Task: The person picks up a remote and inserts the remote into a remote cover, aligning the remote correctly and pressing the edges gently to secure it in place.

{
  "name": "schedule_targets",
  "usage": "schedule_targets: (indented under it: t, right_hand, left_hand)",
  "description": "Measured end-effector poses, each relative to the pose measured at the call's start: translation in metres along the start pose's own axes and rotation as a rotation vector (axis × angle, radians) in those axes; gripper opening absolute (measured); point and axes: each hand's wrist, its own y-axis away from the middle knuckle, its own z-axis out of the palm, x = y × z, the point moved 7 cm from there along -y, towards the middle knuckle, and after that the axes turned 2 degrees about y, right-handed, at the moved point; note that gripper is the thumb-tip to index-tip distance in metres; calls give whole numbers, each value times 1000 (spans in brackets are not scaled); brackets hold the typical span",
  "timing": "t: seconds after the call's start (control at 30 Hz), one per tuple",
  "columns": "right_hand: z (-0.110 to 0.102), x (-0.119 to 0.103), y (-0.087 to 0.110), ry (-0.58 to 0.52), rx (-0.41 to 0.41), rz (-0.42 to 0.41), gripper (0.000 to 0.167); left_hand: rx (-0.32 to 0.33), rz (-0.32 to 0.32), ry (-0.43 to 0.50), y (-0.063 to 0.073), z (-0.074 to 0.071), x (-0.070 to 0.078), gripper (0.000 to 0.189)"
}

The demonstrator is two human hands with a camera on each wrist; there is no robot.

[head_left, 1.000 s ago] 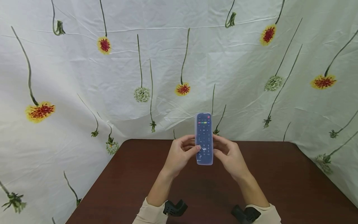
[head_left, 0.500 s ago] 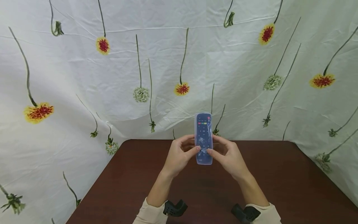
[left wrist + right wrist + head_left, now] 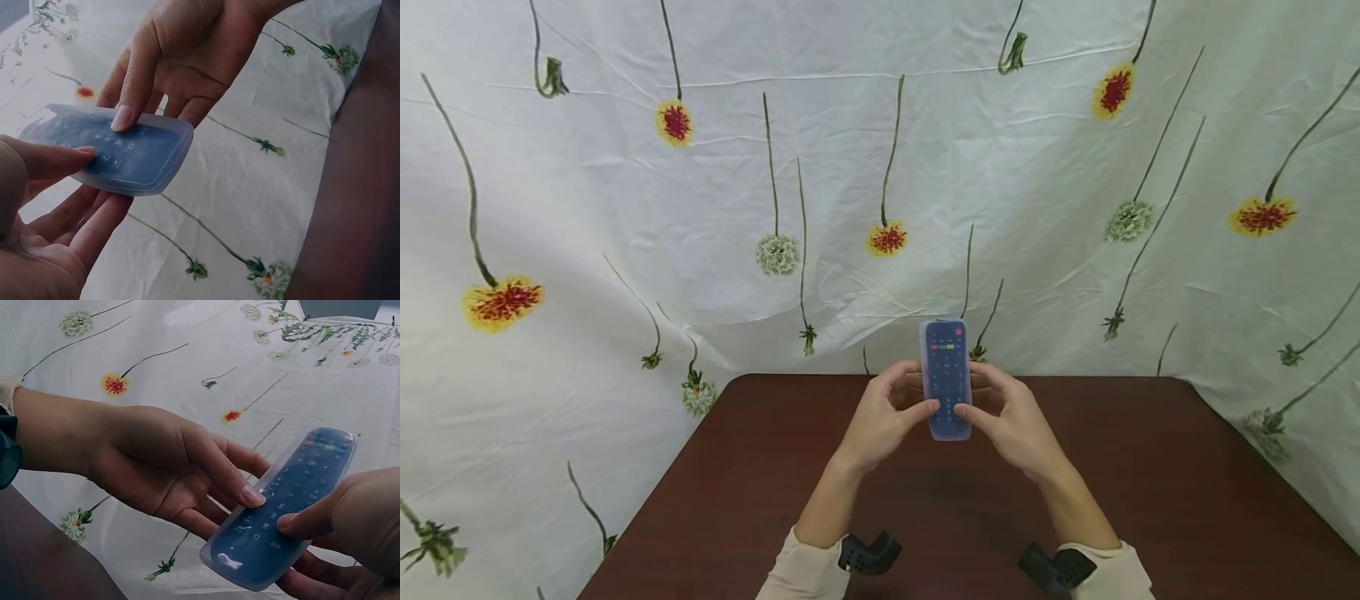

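A blue remote control [image 3: 947, 367] in a clear, milky cover is held up between both hands, above the far part of the table. My left hand [image 3: 880, 417] grips its left side, thumb on the buttons and fingers behind. From the other side my right hand [image 3: 1015, 421] holds it the same way, its thumb pressing the lower keys. In the right wrist view the remote [image 3: 287, 500] shows white-marked keys and a coloured row near its top. The left wrist view has the remote's lower end [image 3: 137, 150] facing the camera, with both thumbs on its face.
A dark red-brown table [image 3: 760, 500] lies below the hands. Behind and beside it hangs a white cloth [image 3: 850, 150] printed with flowers and stems. Each wrist wears a black camera mount [image 3: 868, 554] over a cream sleeve [image 3: 808, 567].
My right thumb has come from the remote's right edge onto its face. Since half a second ago the remote's top has tipped, sitting lower in view, and the left thumb has slid slightly down.
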Motion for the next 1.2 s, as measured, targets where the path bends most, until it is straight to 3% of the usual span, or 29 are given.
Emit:
schedule_targets:
  t: [0.43,0.6,0.73,0.97,1.2]
  right_hand:
    - [6,30,-10,-70,-104,126,53]
    - [11,51,-9,-105,-115,181,54]
    - [19,71,-7,-178,-129,239,54]
    - [44,111,-2,-356,-167,374,56]
    - [62,139,10,-299,-177,483,49]
  left_hand:
    - [-27,-141,47,-7,0,-32,37]
    - [-67,-211,17,-7,3,-51,38]
    - [-88,-288,20,-4,5,-68,37]
    - [-63,-466,106,8,2,-104,38]
    - [-46,-621,95,25,3,-143,30]
